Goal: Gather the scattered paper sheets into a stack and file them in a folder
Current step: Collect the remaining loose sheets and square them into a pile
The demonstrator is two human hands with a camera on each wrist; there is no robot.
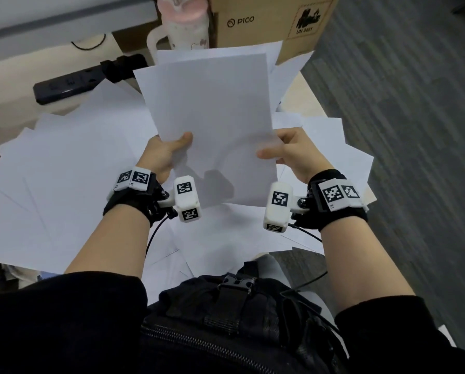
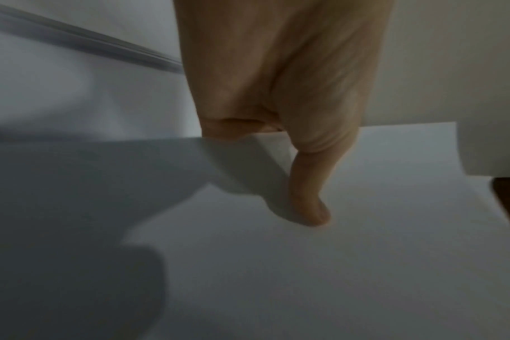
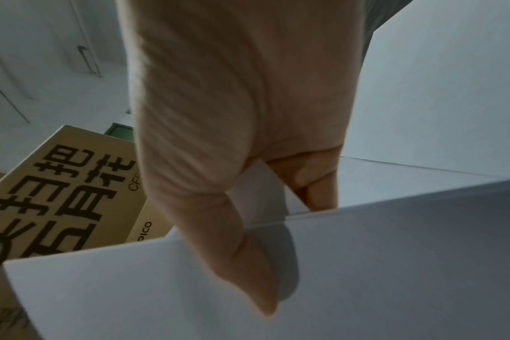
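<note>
A loose bundle of white paper sheets [image 1: 212, 103] is held up above the table, its sheets fanned out of line at the top. My left hand [image 1: 169, 152] pinches the bundle's lower left edge, thumb on top [image 2: 309, 200]. My right hand [image 1: 282, 152] pinches the lower right edge, thumb on top [image 3: 248, 264], with other fingers under the paper. Many more white sheets [image 1: 72, 168] lie scattered and overlapping across the table below. No folder shows in any view.
A brown PICO cardboard box [image 1: 266, 20] stands at the back. A pink-and-white bottle [image 1: 185, 22] sits to its left, and a black power strip [image 1: 72, 82] lies at the back left. Grey carpet [image 1: 414, 130] runs along the right past the table's edge.
</note>
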